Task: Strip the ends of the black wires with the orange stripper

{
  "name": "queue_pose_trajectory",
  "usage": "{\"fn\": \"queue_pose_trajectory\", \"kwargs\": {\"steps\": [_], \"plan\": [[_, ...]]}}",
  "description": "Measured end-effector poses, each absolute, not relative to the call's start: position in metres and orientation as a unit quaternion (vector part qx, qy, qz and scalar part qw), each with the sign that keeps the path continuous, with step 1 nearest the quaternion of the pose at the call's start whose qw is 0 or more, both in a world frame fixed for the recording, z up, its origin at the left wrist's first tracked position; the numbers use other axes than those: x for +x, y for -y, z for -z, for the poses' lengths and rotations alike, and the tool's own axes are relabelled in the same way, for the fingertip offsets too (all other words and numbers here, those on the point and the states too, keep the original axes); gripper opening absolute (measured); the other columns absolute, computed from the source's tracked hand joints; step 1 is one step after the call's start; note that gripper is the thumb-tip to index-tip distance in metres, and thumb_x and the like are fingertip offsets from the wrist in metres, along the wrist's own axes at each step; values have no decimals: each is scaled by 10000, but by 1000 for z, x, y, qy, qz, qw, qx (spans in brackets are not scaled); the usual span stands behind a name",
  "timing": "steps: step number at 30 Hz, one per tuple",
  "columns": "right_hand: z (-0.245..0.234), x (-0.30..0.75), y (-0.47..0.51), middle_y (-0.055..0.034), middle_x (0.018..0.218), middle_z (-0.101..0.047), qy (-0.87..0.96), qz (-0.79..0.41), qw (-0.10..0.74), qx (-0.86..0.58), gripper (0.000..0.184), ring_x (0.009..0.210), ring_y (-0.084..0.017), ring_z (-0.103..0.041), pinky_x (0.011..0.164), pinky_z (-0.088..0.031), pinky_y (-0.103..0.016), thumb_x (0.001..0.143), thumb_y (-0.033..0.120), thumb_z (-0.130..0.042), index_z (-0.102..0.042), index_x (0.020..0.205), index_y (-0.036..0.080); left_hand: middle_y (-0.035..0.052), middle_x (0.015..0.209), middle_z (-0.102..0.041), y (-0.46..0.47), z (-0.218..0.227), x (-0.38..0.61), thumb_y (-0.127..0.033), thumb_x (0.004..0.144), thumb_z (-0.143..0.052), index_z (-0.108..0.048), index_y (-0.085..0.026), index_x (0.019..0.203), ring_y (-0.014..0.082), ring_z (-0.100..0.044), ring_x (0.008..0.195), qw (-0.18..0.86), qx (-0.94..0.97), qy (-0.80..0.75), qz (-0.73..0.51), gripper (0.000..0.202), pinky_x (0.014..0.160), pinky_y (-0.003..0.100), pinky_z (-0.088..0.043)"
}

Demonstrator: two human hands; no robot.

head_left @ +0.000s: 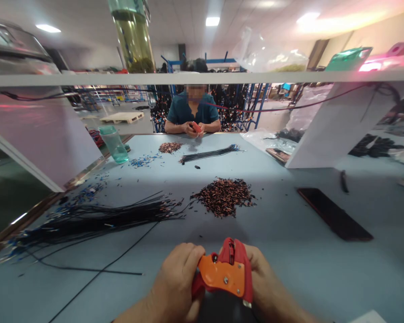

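A red and orange crimping tool (226, 273) sits low in the middle of the view, gripped by my right hand (267, 287) from the right side. My left hand (175, 285) is curled at the tool's left side, fingertips pinched at its jaw; what they pinch is too small to see. One thin black wire (111, 264) runs from near my left hand across the blue table (289, 251). A pile of small copper-coloured terminals (224, 196) lies just beyond the tool. A bundle of black wires (97, 217) lies to the left.
Across the table a person in a teal shirt (192, 112) holds a red tool, with another wire bundle (208, 154) and terminal pile (170, 147) nearby. A green bottle (114, 143) stands far left. A dark phone (333, 214) lies right. A white shelf (202, 78) spans overhead.
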State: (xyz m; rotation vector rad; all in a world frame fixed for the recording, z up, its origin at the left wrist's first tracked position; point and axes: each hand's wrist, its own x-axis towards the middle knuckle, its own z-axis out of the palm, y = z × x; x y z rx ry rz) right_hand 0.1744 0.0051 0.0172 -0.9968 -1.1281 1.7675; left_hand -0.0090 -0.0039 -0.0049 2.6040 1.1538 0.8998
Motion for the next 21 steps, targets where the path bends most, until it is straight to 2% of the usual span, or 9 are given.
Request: {"fn": "queue_pose_trajectory", "kwargs": {"steps": [7,21], "plan": [[-18,174,-5,53,517,-440,450,-692,404,-394,309,499,-68,-306,429,-300,-166,653,305,-758,-523,514,160,99,767,-579,3,6,-8,-149,685,-467,-419,-164,1043,245,-545,650,37,870,-389,-301,361,564,372,-462],[-21,173,-4,59,530,-432,468,-676,404,-403,298,502,-75,-326,495,-341,-197,667,340,-730,-523,538,168,54,657,-554,5,8,-9,-139,710,-443,-470,-183,881,195,-497,550,35,864,-392,-315,179,498,299,-375]]}}
